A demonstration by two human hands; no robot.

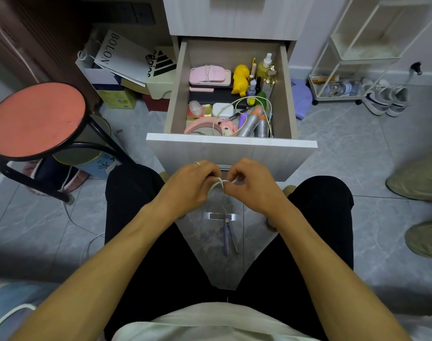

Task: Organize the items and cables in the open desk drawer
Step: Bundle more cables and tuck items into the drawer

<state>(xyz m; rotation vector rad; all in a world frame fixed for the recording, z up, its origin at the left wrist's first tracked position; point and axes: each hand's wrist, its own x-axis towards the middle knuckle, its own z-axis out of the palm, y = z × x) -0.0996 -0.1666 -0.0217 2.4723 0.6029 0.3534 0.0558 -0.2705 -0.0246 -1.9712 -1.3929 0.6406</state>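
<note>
You are sitting low on a grey tiled floor, with the open drawer right in front of your knees. To the left stands a stool with a round red seat, and behind it are paper bags and boxes. To the right is a white wire rack with shoes beside it. Your left hand and right hand are close together, just in front of the drawer, and both pinch a small white cable with curled fingers. Most of that cable is hidden by your fingers. Inside the drawer lie a pink case, a yellow toy, spray bottles and a loose white cord looped over them. On the floor between your legs lies a small purple tool; you cannot tell what it is.
</note>
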